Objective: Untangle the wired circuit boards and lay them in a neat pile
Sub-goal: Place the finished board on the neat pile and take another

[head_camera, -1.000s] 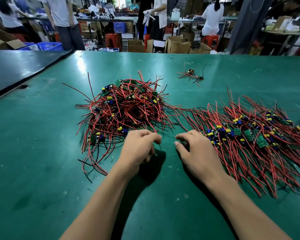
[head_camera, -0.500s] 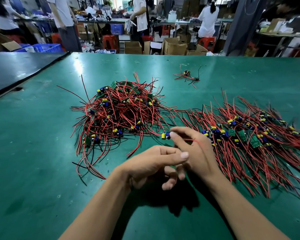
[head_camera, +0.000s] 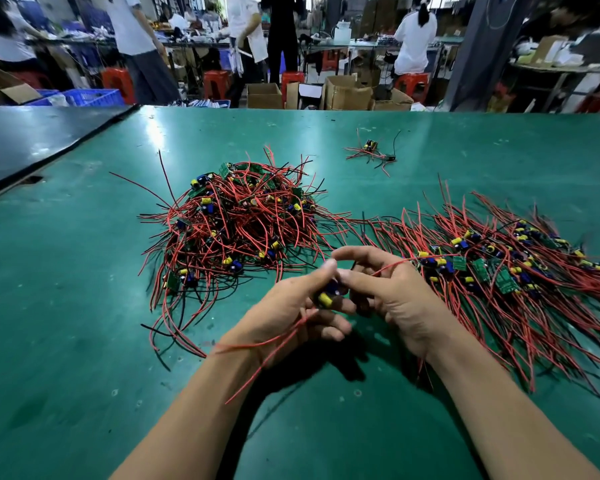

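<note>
A tangled heap of small circuit boards with red and black wires [head_camera: 243,230] lies on the green table [head_camera: 66,306], left of centre. To the right spreads the sorted pile [head_camera: 499,271], its wires lying roughly parallel. Between the two, in front, both hands hold one wired board [head_camera: 328,295] with a yellow and a blue part. My left hand [head_camera: 291,313] grips it with curled fingers, and red wires trail back over the wrist. My right hand [head_camera: 392,289] pinches the board's other side, a red wire running over its fingers.
One loose wired board [head_camera: 371,152] lies alone farther back on the table. A dark bench [head_camera: 32,140] adjoins on the left. Beyond the far edge are cardboard boxes [head_camera: 347,93], red stools [head_camera: 113,83] and several standing people.
The hands went from reaching at the heap's near edge to pulling one board free. They now hold it together closer to me, its wires drawn over my left wrist.
</note>
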Demonstrator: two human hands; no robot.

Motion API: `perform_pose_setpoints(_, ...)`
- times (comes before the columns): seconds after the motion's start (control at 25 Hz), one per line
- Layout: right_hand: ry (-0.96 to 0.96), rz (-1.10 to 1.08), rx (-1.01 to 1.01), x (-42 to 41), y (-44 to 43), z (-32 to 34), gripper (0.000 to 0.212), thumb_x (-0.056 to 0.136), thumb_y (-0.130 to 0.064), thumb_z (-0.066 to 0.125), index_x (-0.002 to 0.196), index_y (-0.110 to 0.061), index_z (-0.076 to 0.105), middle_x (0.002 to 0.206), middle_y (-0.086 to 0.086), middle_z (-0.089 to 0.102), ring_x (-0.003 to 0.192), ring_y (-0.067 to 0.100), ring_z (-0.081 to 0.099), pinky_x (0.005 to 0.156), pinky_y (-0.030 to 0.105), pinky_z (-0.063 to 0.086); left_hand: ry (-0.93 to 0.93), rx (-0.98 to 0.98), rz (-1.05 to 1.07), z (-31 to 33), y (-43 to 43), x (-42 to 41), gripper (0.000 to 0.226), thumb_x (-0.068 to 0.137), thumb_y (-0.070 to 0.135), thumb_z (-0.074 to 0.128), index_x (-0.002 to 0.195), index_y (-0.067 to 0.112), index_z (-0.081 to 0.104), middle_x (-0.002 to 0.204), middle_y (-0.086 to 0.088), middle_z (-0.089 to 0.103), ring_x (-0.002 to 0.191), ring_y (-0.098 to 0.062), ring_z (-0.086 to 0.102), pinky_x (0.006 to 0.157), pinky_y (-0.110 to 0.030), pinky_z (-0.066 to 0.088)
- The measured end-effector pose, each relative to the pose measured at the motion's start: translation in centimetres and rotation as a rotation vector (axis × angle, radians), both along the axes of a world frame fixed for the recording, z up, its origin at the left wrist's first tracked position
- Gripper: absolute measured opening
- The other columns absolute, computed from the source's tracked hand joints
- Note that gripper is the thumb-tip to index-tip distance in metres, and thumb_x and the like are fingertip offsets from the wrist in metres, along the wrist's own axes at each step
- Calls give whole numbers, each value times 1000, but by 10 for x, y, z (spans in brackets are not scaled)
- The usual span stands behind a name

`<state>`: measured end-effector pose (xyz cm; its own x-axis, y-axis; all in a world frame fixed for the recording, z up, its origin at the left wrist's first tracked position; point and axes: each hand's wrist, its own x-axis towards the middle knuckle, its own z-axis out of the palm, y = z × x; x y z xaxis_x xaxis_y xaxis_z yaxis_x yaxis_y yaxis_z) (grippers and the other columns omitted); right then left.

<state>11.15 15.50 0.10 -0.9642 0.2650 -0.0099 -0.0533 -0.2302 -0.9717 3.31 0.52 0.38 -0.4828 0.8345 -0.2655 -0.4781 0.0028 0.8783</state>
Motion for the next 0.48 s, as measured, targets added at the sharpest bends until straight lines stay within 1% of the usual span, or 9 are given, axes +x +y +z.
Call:
perform_pose_setpoints(0.04,15,-42,21,0,-1,-1,41,71,-17,85,110,-20,73,67,-4,58,58,12,55,53,18,45,17,-2,18,-1,1,1,60,82,44,64,117,-5,60,80,-11,71,58,-19,67,53,-25,56)
perform_pose_setpoints(0.08,19,-89,41,-1,-2,-1,46,74,-15,83,118,-23,69,68,-4,57,58,10,56,53,18,47,18,5,46,-3,2,2,60,82,37,66,120,-8,57,84,-13,72,62,-20,70,57,-27,58)
perform_pose_setpoints(0.16,-12,-191,40,-2,-5,-1,62,74,-15,80,131,-25,59,74,0,57,61,11,60,55,21,51,-1,34,101,-5,4,3,50,85,27,65,119,-8,57,90,-19,73,71,-25,72,66,-31,61)
perform_pose_setpoints(0.2,-36,-230,2,-3,-7,-1,70,72,-16,81,136,-23,53,80,3,58,62,12,62,54,23,52,-6,45,116,-6,5,3,41,87,22,64,116,-6,59,91,-21,73,73,-27,73,69,-34,61)
perform_pose_setpoints(0.28,-77,-267,-108,-5,-11,0,77,73,-14,81,141,-22,46,91,6,58,58,8,65,47,24,51,5,30,132,-7,6,4,14,91,13,59,96,2,65,89,-22,73,72,-29,73,68,-35,61)
perform_pose_setpoints(0.32,-86,-259,-148,-5,-11,1,75,72,-14,81,139,-20,48,91,4,59,52,7,63,42,23,48,8,25,125,-7,6,6,11,92,10,57,86,6,65,87,-22,73,70,-30,73,65,-34,61)
perform_pose_setpoints(0.36,-85,-238,-174,-5,-11,0,70,70,-15,81,135,-16,54,84,1,59,47,6,60,38,22,45,6,21,113,-7,6,7,15,93,7,56,81,9,65,85,-22,73,69,-30,73,61,-33,60)
perform_pose_setpoints(0.44,-62,-206,-203,-5,-8,-2,59,67,-14,81,123,-9,63,67,-5,54,45,7,55,39,21,45,7,20,95,-7,5,8,17,93,6,57,80,9,67,84,-20,73,67,-29,73,59,-32,59)
perform_pose_setpoints(0.48,-58,-203,-203,-5,-7,-4,53,66,-13,81,116,-9,66,64,-6,53,46,8,55,41,22,47,28,14,88,-7,5,9,16,93,6,57,82,8,69,84,-20,73,66,-28,73,59,-31,59)
